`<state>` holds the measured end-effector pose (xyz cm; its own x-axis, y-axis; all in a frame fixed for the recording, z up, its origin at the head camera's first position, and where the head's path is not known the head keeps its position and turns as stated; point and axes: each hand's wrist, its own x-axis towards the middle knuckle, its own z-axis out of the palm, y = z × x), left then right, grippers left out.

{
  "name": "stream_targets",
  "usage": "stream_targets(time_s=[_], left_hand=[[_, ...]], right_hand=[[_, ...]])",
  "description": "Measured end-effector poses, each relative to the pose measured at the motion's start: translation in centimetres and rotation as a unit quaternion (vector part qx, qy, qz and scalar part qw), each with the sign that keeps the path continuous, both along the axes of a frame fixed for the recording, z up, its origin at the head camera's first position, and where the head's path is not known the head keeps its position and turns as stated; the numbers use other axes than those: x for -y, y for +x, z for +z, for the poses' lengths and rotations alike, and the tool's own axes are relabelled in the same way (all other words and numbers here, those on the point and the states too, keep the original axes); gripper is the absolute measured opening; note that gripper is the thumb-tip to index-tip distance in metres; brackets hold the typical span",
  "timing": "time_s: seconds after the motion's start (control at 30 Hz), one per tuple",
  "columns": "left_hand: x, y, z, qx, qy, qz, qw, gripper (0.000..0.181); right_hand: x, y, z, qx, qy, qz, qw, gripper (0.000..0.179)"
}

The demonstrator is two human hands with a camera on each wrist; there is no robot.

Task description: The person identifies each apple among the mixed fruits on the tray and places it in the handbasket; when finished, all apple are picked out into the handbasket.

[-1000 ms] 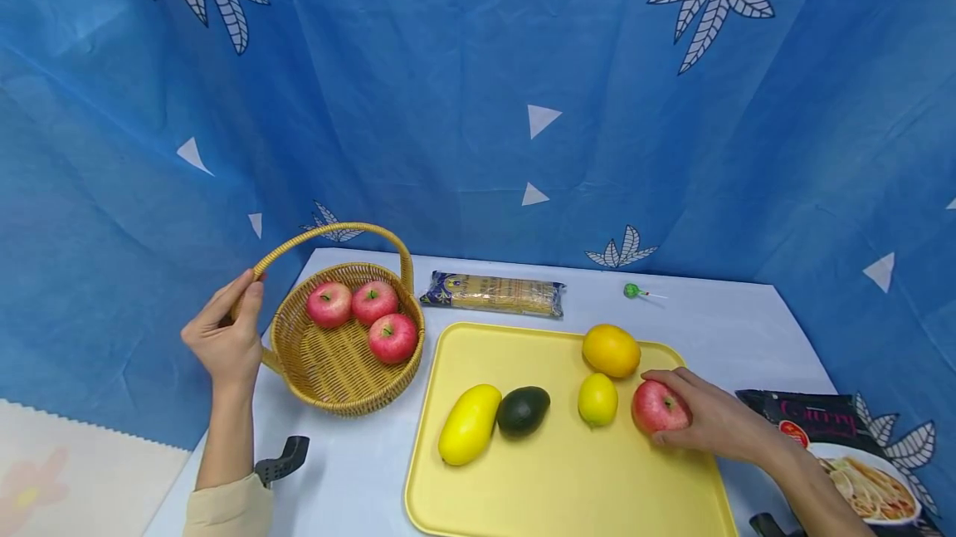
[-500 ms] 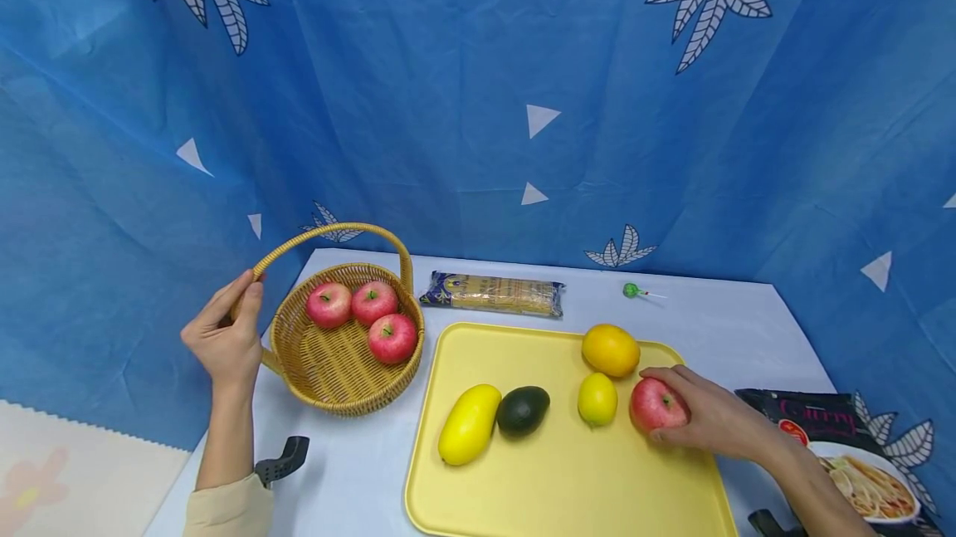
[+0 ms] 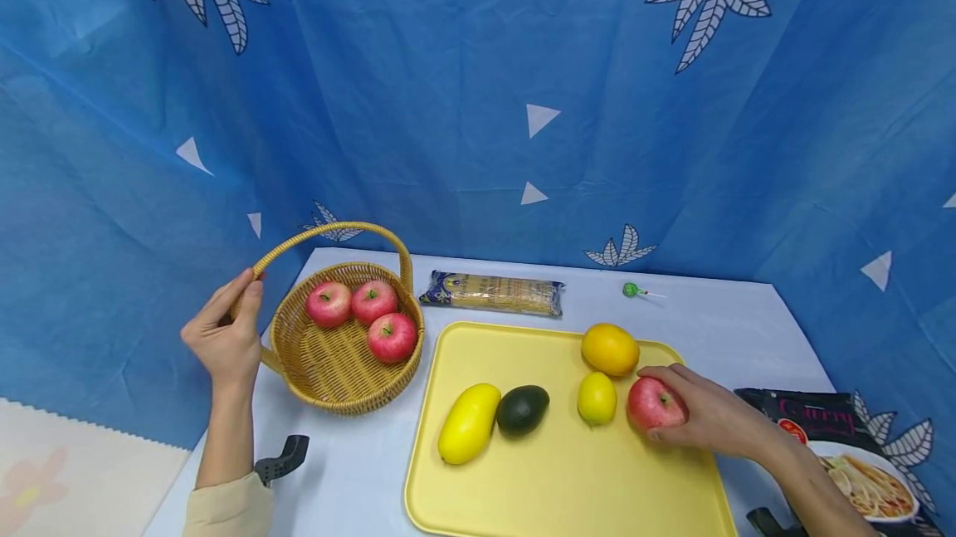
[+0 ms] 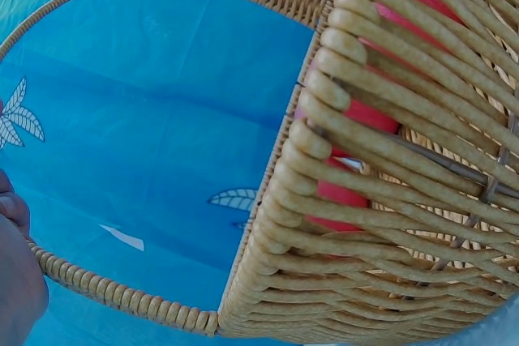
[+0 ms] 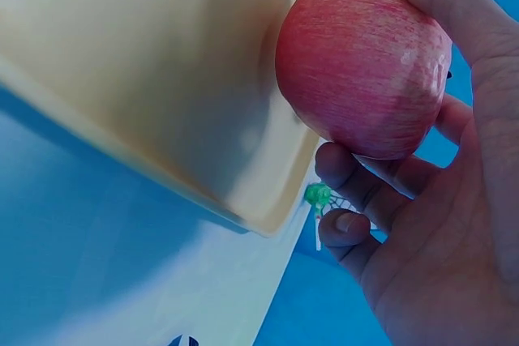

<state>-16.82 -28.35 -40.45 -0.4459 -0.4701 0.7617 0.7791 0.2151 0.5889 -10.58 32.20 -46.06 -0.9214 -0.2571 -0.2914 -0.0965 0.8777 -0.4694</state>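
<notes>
My left hand [image 3: 227, 334] grips the handle of a round wicker basket [image 3: 336, 396] at the left of the table. Inside the basket sit three red apples [image 3: 392, 338], which show as red patches through the weave in the left wrist view. Over the right side of a yellow tray [image 3: 582, 487], my right hand [image 3: 705, 412] holds another red apple [image 5: 365, 62] between thumb and fingers. Left of that apple on the tray are a yellow lemon [image 3: 597, 398] and, behind it, an orange-yellow fruit [image 3: 610, 349]. A dark green avocado [image 3: 523, 411] and a yellow mango [image 3: 469, 424] lie further left.
A packet of noodles [image 3: 493, 294] lies behind the tray, and a green lollipop [image 3: 631, 290] to its right. A black food packet [image 3: 821, 421] is at the right, partly behind my right forearm. Blue cloth [image 3: 463, 105] hangs around the table.
My right hand and its apple have shifted very slightly left. The left hand, the basket and the other fruit stay where they were.
</notes>
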Motion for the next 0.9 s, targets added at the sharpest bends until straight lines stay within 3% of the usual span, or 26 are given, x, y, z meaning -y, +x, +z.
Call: stream_targets(time_s=[0.4, 0.67, 0.9], left_hand=[[0.0, 0.0, 0.0, -0.004, 0.0, -0.003, 1.0, 0.019], [0.8, -0.6, -0.9, 0.004, -0.01, 0.01, 0.9999, 0.02], [0.7, -0.5, -0.7, -0.006, 0.003, -0.005, 1.0, 0.02]], right_hand=[[0.5, -0.1, 0.5, 0.001, -0.004, -0.004, 1.0, 0.087], [0.7, -0.3, 0.6, 0.004, -0.016, -0.01, 0.9998, 0.085], [1.0, -0.4, 0.6, 0.006, -0.029, -0.007, 0.9995, 0.083]])
